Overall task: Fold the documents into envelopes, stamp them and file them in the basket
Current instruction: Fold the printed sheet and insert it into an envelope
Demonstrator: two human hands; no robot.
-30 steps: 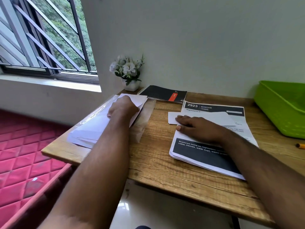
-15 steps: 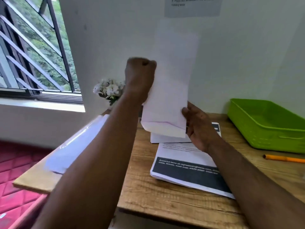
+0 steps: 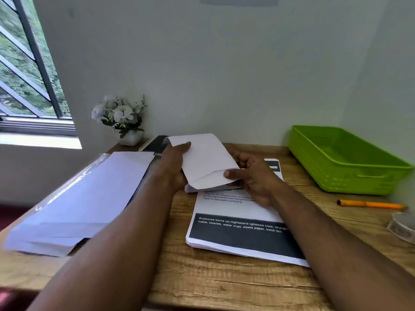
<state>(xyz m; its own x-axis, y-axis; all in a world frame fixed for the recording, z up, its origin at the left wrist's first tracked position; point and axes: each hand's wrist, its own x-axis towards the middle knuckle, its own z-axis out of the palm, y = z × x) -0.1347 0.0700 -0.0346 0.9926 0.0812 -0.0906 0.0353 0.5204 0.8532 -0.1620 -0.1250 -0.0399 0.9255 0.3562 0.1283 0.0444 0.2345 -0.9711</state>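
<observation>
A white envelope point(image 3: 205, 160) is held just above the desk between both hands, flap end toward me. My left hand point(image 3: 175, 164) grips its left edge, thumb on top. My right hand point(image 3: 251, 178) pinches the flap end, thumb on the flap. Under the envelope a folded white sheet point(image 3: 190, 189) peeks out, lying on the stack of printed documents point(image 3: 238, 230) with black bands. A pile of blank envelopes point(image 3: 85, 198) in a clear wrapper lies at the left. The green basket point(image 3: 345, 167) stands at the back right.
A small pot of white flowers point(image 3: 122, 118) and a dark spiral notebook point(image 3: 156, 143) sit at the back by the wall. An orange pen point(image 3: 370, 204) and a roll of tape point(image 3: 402, 224) lie at the right. The wooden desk point(image 3: 224, 281) ends at its left edge near the window.
My left hand took an envelope from the left pile, raised it high, then brought it down over the document stack. My right hand left the folded sheet and took hold of the flap end.
</observation>
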